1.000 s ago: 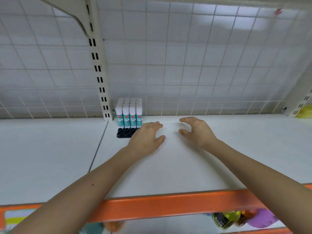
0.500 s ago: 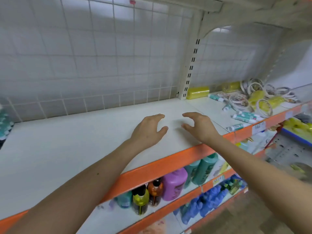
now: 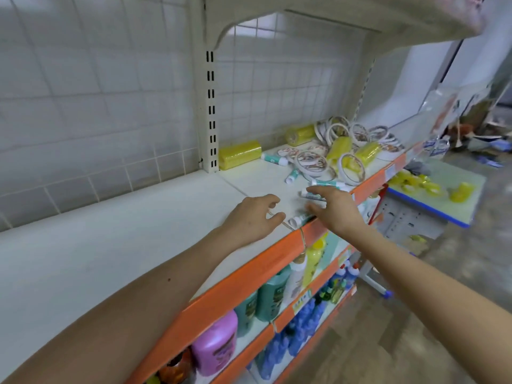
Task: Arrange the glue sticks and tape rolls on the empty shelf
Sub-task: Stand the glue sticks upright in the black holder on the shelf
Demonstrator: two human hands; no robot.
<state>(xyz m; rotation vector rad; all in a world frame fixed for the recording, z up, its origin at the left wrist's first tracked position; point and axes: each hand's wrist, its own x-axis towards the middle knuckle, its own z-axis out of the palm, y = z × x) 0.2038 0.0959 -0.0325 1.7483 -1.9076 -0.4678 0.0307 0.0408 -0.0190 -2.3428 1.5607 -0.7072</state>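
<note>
Fetching step, by judgement: both forearms extend toward loose stock at 2 o'clock. The left hand (image 3: pixel 253 217) and right hand (image 3: pixel 336 210) hover apart, fingers loosely spread, gripping nothing. The nearest glue stick (image 3: pixel 296 220) lies flat between them at the shelf's front edge; the tape rolls (image 3: pixel 313 163) are heaped at 1 o'clock. The empty shelf (image 3: pixel 110 239) lies at 9 o'clock. The next move calls for pinching that stick before it rolls off.

Glue sticks and tape rolls, all in a jumble on the right-hand shelf bay

The glue sticks (image 3: pixel 328 183) are white tubes with teal labels. They're lying on their sides, scattered toward the front, with one right at the orange lip. The tape rolls (image 3: pixel 310 164) are thin white rings heaped just behind them, some flat and some leaning. The empty shelf (image 3: pixel 110 245) next door on the left is plain white.
</note>
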